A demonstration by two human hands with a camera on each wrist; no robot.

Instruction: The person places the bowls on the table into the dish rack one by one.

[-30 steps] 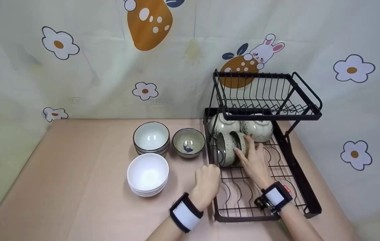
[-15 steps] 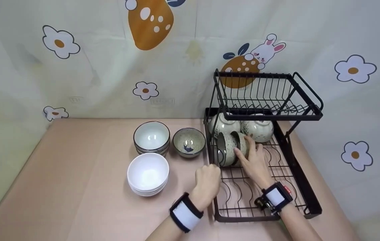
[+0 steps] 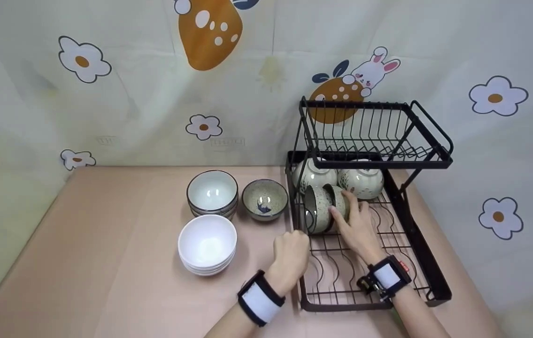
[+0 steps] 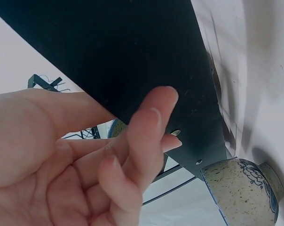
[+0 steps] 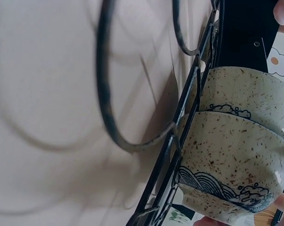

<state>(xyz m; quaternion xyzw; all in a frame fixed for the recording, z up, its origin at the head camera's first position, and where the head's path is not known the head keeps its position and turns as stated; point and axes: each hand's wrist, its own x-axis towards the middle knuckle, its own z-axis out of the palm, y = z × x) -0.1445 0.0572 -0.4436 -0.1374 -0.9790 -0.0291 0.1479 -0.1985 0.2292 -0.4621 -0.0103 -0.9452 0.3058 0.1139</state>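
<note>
Two speckled bowls stand on edge in the lower tier of the black dish rack. My right hand holds the right-hand bowl, thumb and index finger spread over it. The other bowl leans close beside it to the left. In the right wrist view the held bowl shows a blue wave pattern, with fingertips at its base. My left hand grips the rack's left side; the left wrist view has its curled fingers against the outer side panel and the thumb partly hidden behind it.
Two larger pale bowls sit upside down at the rack's back, under the upper wire tier. Left of the rack are a loose speckled bowl, a stack of dark-rimmed bowls and a stack of white bowls.
</note>
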